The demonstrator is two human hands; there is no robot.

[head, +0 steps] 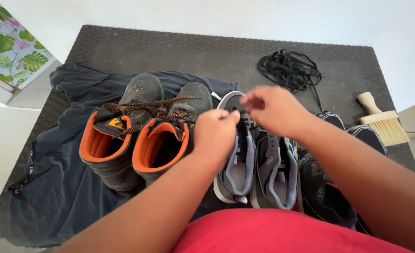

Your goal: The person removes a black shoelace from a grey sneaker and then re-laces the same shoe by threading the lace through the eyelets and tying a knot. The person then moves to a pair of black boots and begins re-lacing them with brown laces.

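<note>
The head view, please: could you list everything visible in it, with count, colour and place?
Mat: one, dark woven, under everything.
Cloth: one, dark grey, spread on the mat's left side.
Boots: two, black with orange lining and brown laces, on the cloth.
Grey sneakers: two, grey and white, centre, beneath the hands.
Black sneakers: two, black, right of the grey pair.
Loose laces: one bundle, black, far right of the mat.
Brush: one, pale wood with light bristles, right edge.
Floral panel: one, green and pink, top left.
Red garment: one, bottom edge.
Left hand: fingers pinched, over the grey sneakers.
Right hand: fingers pinched, over the grey sneakers.
</note>
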